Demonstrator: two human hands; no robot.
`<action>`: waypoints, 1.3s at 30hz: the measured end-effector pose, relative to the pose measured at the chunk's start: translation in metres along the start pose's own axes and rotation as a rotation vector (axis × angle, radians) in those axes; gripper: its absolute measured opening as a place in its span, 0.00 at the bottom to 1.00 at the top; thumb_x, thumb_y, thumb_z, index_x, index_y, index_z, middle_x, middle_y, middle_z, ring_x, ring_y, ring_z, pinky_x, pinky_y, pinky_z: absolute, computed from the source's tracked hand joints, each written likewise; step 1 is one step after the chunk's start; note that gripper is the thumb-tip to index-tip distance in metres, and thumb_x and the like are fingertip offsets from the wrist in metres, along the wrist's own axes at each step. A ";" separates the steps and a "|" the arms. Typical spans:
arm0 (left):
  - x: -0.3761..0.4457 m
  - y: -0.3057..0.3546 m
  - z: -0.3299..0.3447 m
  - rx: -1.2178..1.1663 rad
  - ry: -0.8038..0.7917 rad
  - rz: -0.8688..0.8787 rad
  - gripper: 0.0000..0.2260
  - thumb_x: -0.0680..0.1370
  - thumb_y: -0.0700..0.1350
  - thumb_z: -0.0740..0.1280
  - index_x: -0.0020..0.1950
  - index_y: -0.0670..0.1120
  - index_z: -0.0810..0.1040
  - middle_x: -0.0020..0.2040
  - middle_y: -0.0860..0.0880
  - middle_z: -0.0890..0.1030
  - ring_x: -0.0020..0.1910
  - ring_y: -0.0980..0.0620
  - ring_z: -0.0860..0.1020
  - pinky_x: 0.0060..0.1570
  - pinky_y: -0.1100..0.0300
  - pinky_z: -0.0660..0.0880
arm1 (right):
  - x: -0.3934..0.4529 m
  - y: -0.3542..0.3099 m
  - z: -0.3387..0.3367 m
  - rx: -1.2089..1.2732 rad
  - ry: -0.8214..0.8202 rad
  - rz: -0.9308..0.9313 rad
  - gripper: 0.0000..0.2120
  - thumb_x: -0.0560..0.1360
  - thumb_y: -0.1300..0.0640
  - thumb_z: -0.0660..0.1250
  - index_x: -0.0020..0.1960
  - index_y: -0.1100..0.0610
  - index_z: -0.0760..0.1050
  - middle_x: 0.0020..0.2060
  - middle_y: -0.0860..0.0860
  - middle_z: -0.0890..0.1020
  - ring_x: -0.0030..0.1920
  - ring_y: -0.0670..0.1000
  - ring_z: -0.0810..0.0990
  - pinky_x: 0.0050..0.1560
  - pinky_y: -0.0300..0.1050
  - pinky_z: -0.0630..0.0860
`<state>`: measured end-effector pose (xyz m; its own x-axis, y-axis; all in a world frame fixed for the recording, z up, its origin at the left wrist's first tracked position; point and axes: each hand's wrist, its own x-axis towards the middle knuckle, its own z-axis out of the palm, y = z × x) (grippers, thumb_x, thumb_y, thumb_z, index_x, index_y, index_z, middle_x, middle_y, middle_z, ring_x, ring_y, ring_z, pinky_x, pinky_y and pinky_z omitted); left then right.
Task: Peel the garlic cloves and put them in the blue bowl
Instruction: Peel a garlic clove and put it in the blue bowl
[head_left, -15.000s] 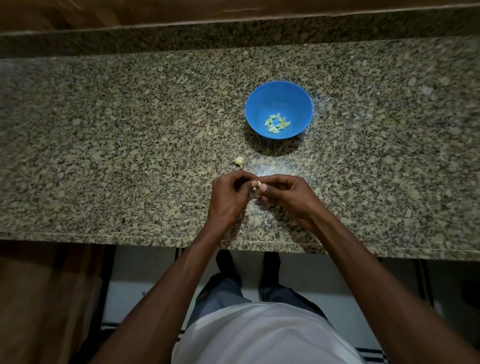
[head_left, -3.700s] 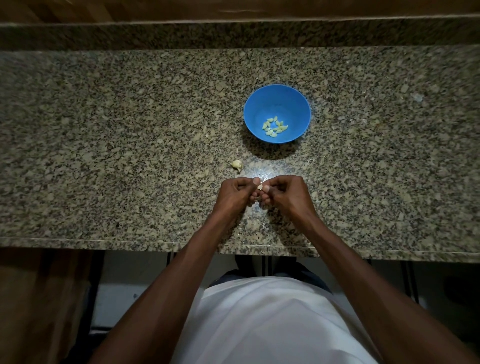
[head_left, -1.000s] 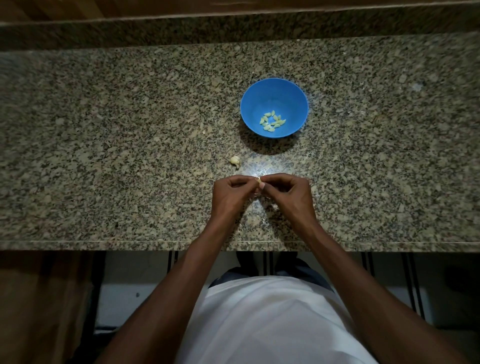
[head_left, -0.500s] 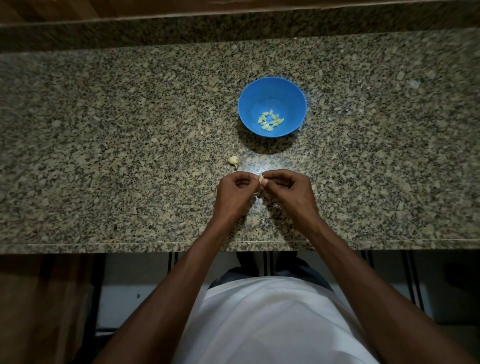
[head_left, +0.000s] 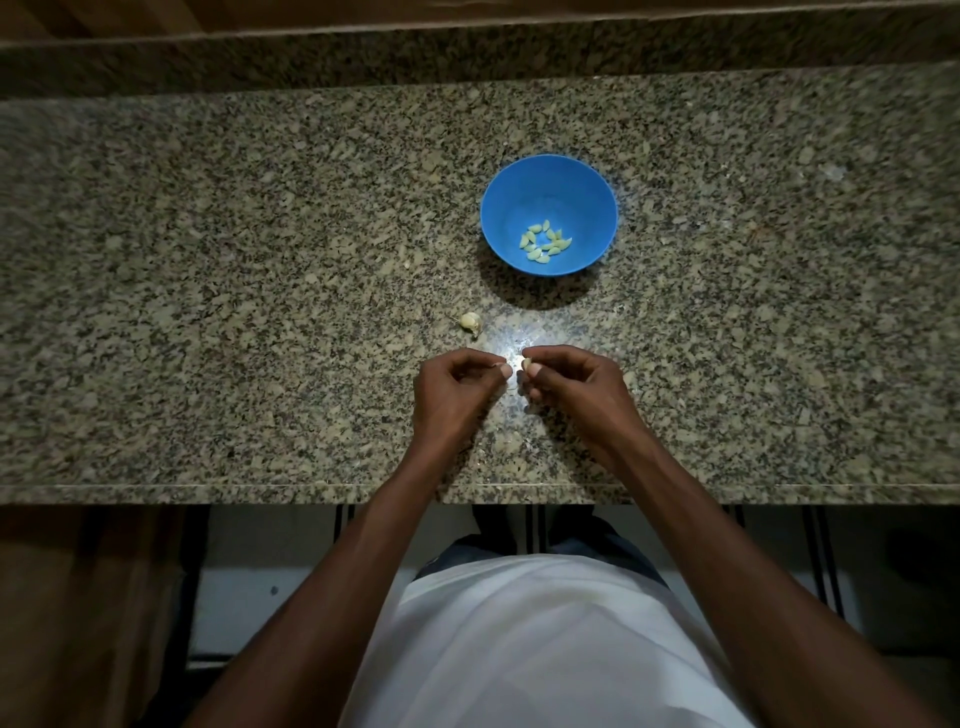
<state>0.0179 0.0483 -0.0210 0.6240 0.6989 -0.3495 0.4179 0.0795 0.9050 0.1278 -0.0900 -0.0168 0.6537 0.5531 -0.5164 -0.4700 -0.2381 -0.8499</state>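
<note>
Parting now, hands (head_left: 511, 379) w/ right hand (head_left: 569, 387) pinching garlic clove (head_left: 526, 364), left hand (head_left: 457, 387) curled, contents unclear; probably peeled, blue bowl (head_left: 548, 214) next.

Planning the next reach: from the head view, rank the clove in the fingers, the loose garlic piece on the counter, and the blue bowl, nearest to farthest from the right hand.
1. Clove, pinched in the right hand fingertips.
2. Loose garlic piece, on the counter, ahead-left.
3. Blue bowl, farther back.

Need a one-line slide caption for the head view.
Right hand pinches a garlic clove beside the left hand, near a blue bowl.
</note>
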 end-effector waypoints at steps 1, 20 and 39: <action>0.000 -0.001 0.000 0.017 0.008 0.001 0.07 0.76 0.47 0.79 0.48 0.43 0.88 0.40 0.49 0.88 0.41 0.51 0.87 0.43 0.58 0.84 | 0.000 0.000 0.000 -0.012 0.002 0.001 0.08 0.79 0.64 0.73 0.56 0.57 0.87 0.49 0.58 0.88 0.46 0.54 0.85 0.57 0.58 0.85; -0.004 0.004 -0.008 -0.090 -0.257 0.058 0.07 0.78 0.41 0.76 0.55 0.41 0.87 0.50 0.47 0.88 0.52 0.50 0.87 0.53 0.59 0.82 | -0.003 -0.006 0.000 -0.230 0.004 -0.205 0.22 0.75 0.63 0.79 0.67 0.55 0.79 0.48 0.52 0.88 0.52 0.51 0.87 0.56 0.55 0.85; 0.004 0.005 0.000 0.191 -0.172 0.127 0.06 0.81 0.44 0.72 0.54 0.43 0.86 0.46 0.50 0.87 0.45 0.55 0.86 0.51 0.51 0.84 | -0.002 -0.009 -0.003 -0.124 0.000 -0.163 0.24 0.72 0.64 0.81 0.66 0.58 0.79 0.48 0.54 0.89 0.51 0.53 0.88 0.56 0.51 0.85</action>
<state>0.0218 0.0513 -0.0181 0.7755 0.5623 -0.2870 0.4358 -0.1479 0.8878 0.1323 -0.0920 -0.0087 0.7149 0.5926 -0.3713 -0.2813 -0.2423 -0.9285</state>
